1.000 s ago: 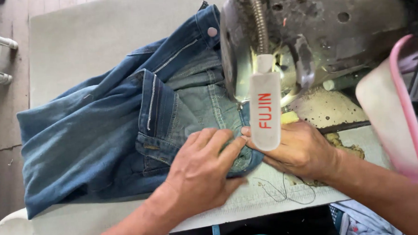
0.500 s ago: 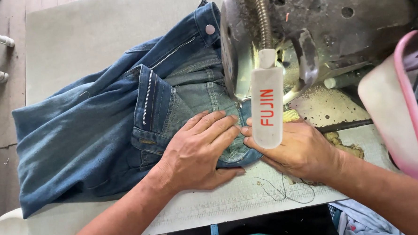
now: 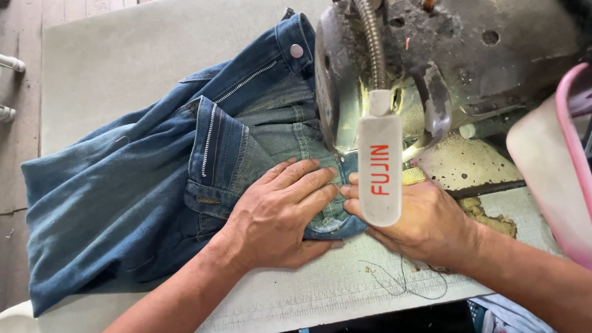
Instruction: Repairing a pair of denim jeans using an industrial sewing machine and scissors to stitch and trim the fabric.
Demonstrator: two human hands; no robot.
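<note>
bright daylight; lamp (image 3: 380, 166) glare; sharp focus

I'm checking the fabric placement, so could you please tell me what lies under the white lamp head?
Under the white lamp head show the right hand fingertips and a denim edge of the jeans, pressed flat by the left hand. The needle and the seam there are covered.

Sewing machine head (image 3: 451, 60) and white lamp (image 3: 380, 169) on gooseneck block above and right of hands. Pink-rimmed tub (image 3: 562, 175) crowds far right. Bare table (image 3: 125, 54) open upper left, narrow strip at front edge.
</note>
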